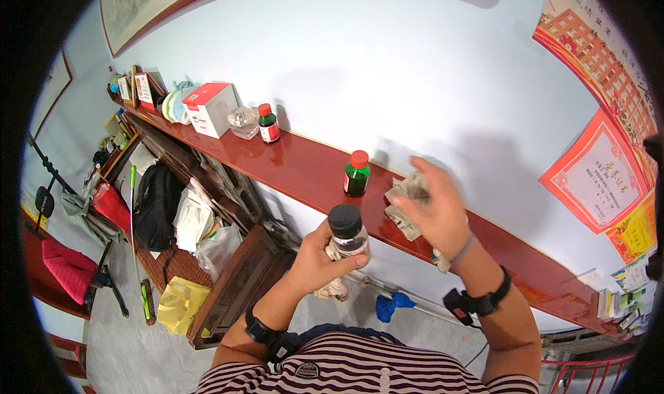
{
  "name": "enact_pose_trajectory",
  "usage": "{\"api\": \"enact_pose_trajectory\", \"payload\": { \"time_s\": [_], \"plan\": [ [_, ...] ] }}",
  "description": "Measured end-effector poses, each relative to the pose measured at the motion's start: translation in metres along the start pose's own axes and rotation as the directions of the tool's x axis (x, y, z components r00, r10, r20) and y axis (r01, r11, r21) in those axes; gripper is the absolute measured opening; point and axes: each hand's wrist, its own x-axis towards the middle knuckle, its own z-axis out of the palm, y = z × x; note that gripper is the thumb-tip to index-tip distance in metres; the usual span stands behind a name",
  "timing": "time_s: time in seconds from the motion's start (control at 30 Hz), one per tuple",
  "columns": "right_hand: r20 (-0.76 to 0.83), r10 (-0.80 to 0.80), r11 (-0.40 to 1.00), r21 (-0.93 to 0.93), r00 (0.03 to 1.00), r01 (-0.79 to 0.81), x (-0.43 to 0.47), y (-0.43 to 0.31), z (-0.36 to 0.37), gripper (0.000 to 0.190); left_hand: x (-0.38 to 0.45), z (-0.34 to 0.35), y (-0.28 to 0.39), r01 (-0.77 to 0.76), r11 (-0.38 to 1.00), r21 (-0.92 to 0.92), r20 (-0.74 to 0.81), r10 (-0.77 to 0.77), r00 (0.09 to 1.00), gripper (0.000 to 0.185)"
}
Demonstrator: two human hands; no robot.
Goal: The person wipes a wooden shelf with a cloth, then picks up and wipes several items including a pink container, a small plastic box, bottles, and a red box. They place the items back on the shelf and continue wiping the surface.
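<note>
A clear bottle with a black cap (346,229) is gripped in my left hand (322,261), in front of the shelf's edge, with a crumpled pale cloth (334,287) below it in the same hand. My right hand (441,212) is raised over the shelf, fingers apart, beside a crumpled grey-beige cloth (407,202). Whether the fingers touch that cloth cannot be told. Between the hands and farther back, a green bottle with an orange-red cap (358,175) stands on the glossy red-brown shelf (311,171). Something pale (441,261) shows below my right palm, partly hidden.
Farther left on the shelf stand a second green bottle (268,124), a glass jar (243,122), a white-and-red box (210,109) and frames. A wooden bench (233,290) with bags stands at lower left. Blue crumpled items (392,306) lie on the floor.
</note>
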Motion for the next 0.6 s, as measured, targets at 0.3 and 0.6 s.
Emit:
{"api": "enact_pose_trajectory", "payload": {
  "time_s": [0.3, 0.6],
  "plan": [
    [0.216, 0.311, 0.907, 0.224, 0.926, -0.357, 0.046, -0.01, 0.097, 0.051, -0.007, -0.04, 0.006, -0.033, 0.96, 0.277, -0.263, 0.109, 0.959, 0.049],
    [0.171, 0.311, 0.781, 0.514, 0.935, -0.354, -0.034, -0.018, -0.045, 0.041, -0.005, -0.005, 0.014, -0.001, 0.98, 0.198, -0.132, 0.027, 0.991, 0.047]
  ]
}}
